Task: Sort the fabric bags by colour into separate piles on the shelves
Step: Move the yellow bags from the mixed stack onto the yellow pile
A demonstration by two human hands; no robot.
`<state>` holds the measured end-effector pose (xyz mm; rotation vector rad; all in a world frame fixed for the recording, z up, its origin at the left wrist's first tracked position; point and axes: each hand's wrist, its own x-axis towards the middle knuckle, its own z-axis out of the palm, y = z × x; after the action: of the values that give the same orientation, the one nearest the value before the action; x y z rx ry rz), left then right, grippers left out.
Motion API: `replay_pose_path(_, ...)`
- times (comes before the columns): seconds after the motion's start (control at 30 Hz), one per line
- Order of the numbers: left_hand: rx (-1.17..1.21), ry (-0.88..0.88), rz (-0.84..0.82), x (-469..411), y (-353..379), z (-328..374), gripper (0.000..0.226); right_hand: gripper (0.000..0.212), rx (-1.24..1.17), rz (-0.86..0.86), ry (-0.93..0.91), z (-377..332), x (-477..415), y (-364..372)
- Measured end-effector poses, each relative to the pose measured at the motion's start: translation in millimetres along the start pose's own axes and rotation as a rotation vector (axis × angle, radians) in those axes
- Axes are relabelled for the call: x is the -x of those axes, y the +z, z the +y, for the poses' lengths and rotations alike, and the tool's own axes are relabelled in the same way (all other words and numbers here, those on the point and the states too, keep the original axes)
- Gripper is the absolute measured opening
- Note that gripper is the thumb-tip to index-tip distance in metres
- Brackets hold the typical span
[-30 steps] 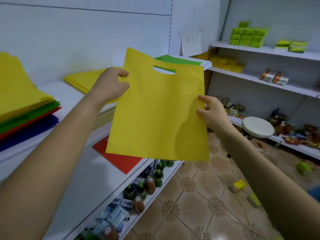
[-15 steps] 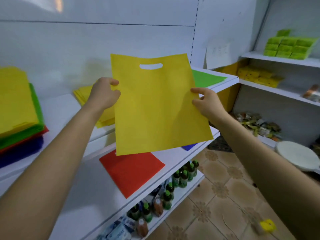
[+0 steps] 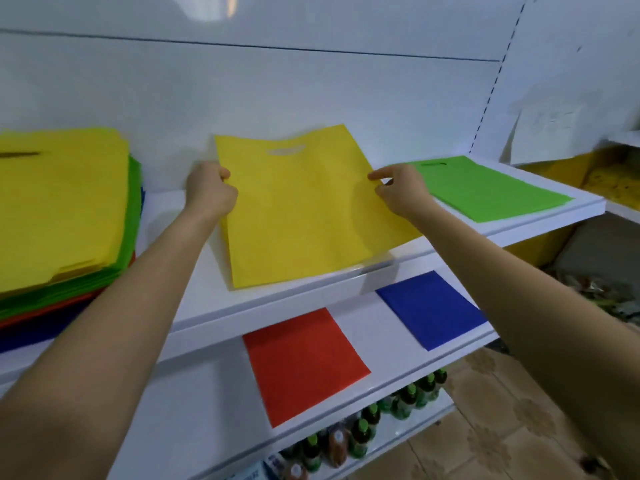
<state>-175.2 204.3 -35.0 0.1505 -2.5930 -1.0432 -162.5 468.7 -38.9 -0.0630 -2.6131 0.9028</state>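
Head view: left hand (image 3: 211,192) and right hand (image 3: 401,194) pinch yellow bag (image 3: 304,216) by side edges, fingers clamped. Bag spans between them, lower edge at shelf (image 3: 214,299). Lay flat, release together, clear of green bag (image 3: 485,188) beyond right fingers.

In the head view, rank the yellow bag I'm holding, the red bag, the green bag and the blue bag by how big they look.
1. yellow bag, clearly largest
2. red bag
3. green bag and blue bag, too close to rank: both look foreshortened and partly covered.
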Motion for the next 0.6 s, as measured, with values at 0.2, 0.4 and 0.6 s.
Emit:
replay_pose_path(0.2, -0.076, -0.080, -0.056, -8.1, 13.8, -10.0, 0.017, 0.037, 0.023, -0.181, -0.003, 13.6, -23.4, 24.2)
replay_pose_path(0.4, -0.167, -0.102, -0.061, -5.5, 24.0, -22.4, 0.046, 0.037, 0.060, -0.268, -0.005, 29.7, -25.5, 36.1)
replay_pose_path(0.6, -0.204, -0.130, -0.044, -0.3, 28.9, -12.7, 0.023, 0.036, 0.079, -0.249, -0.108, 35.2, -32.1, 29.6)
